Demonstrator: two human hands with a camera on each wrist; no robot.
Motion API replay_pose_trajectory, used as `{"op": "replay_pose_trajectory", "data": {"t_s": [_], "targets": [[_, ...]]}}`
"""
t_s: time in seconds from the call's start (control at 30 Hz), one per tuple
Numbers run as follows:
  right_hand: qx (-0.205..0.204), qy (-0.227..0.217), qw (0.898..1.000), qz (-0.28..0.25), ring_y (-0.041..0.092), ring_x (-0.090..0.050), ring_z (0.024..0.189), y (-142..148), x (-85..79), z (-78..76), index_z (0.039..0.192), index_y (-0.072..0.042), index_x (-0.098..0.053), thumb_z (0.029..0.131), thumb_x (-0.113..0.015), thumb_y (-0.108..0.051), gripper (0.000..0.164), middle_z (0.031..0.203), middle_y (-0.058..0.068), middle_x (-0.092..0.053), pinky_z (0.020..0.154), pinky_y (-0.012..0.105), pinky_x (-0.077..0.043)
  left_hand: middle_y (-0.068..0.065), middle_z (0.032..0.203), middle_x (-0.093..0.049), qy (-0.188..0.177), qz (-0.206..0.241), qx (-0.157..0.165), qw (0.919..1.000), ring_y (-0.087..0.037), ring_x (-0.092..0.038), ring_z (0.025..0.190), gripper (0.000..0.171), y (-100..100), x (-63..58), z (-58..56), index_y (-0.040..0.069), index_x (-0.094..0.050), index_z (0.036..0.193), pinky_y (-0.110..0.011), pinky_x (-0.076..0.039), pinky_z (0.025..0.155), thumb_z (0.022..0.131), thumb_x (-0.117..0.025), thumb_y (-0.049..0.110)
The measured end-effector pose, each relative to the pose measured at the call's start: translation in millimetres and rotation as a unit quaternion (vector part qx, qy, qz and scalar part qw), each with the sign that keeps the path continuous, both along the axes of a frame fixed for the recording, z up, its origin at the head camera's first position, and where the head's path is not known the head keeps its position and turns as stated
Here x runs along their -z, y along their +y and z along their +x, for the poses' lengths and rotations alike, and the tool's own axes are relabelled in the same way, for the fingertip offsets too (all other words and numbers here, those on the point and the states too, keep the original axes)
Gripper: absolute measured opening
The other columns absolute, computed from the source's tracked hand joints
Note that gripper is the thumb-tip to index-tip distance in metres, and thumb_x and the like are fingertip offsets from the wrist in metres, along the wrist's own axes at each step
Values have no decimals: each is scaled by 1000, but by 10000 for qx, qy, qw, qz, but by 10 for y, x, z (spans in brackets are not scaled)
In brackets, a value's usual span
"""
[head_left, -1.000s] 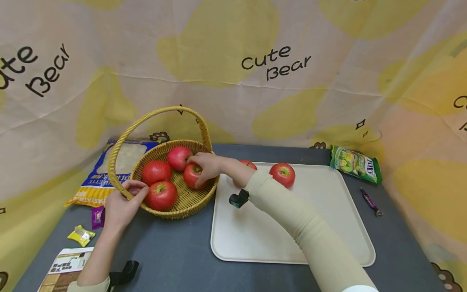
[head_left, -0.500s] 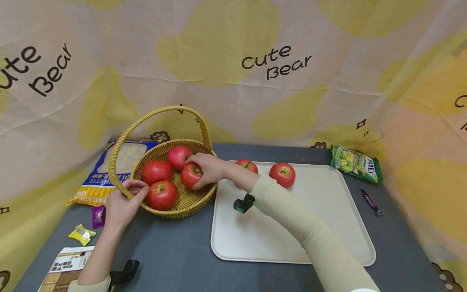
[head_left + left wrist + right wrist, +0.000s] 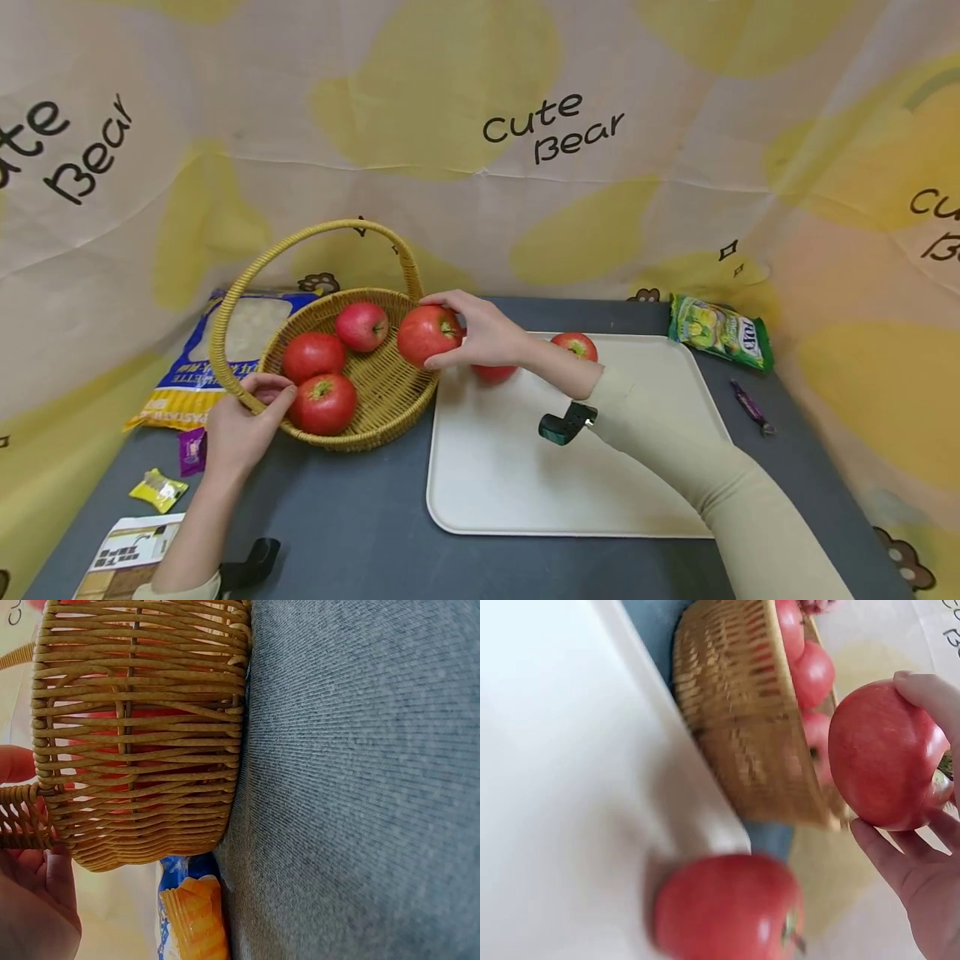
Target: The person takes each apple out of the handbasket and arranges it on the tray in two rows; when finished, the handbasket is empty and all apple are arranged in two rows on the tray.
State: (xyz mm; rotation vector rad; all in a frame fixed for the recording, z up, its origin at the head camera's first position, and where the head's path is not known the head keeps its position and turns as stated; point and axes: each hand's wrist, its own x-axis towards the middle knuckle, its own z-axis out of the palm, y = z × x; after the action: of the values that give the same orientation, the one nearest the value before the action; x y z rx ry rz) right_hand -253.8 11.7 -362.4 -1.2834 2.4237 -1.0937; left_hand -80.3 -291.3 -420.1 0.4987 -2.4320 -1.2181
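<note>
My right hand (image 3: 491, 333) holds a red apple (image 3: 427, 335) above the right rim of a wicker basket (image 3: 386, 383). Its thumb and fingers span that apple in the right wrist view, clear of the basket's floor. Inside the basket lie three more red apples, one at the back (image 3: 362, 326), one at the left (image 3: 313, 357) and one in front (image 3: 324, 404). With my left hand (image 3: 243, 429) I grip the foot of the basket's arched handle (image 3: 22, 817) at the near left rim; the left wrist view shows fingers on both sides of it.
Right of the basket lies a white tray (image 3: 585, 475) with two apples, one (image 3: 495, 374) partly behind my right hand, the other (image 3: 576, 345) behind the forearm. A blue and yellow bag (image 3: 187, 375), small wrapped candies (image 3: 160, 490) and a green snack packet (image 3: 720, 331) lie around.
My right hand has lifted the apple from the basket's right side and moved it up and right, over the rim. The left hand has stayed at the handle.
</note>
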Motion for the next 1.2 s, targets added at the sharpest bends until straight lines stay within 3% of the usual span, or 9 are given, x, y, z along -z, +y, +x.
{"op": "replay_pose_trajectory", "data": {"t_s": [0.37,0.57,0.73,0.93,1.2], "targets": [[1028,-325,9941,89,20,-48,117,1054,-56,-111,138,-20,-47,70,-87,-36,80,130,0,-51,81,38,-55,16,77,-63,36,-59,-96,9999,0,-55,71,22,-8,-1,15,8,-70,100,-13,-41,62,89,-70,27],[1769,-378,9833,190,29,-47,118,1648,-83,-133,141,-15,-44,73,-86,-34,82,131,9,-50,83,46,-54,15,77,-63,17,-109,-79,9999,0,-55,71,22,-26,-4,25,7,-69,99,-13,-42,62,90,-69,27],[2224,-504,9733,257,31,-46,118,2044,11,-128,141,-12,-43,75,-85,-33,81,131,12,-50,84,48,-53,17,77,-62,-11,-13,-73,10000,-1,-55,71,24,-32,-17,42,6,-68,101,-13,-42,62,91,-68,28],[2505,-559,9635,767,38,-46,117,2399,191,-112,140,-6,-41,78,-82,-34,80,131,18,-48,84,52,-52,17,76,-62,-32,-8,-94,10000,-2,-55,71,24,-20,-11,33,6,-68,101,-14,-43,62,91,-68,28],[2556,-454,9557,1389,40,-47,114,2651,371,-121,137,1,-41,77,-81,-36,81,128,23,-50,83,52,-52,17,76,-62,18,1,-26,10000,-3,-55,71,23,11,10,-7,6,-68,100,-14,-42,62,91,-68,27]]}}
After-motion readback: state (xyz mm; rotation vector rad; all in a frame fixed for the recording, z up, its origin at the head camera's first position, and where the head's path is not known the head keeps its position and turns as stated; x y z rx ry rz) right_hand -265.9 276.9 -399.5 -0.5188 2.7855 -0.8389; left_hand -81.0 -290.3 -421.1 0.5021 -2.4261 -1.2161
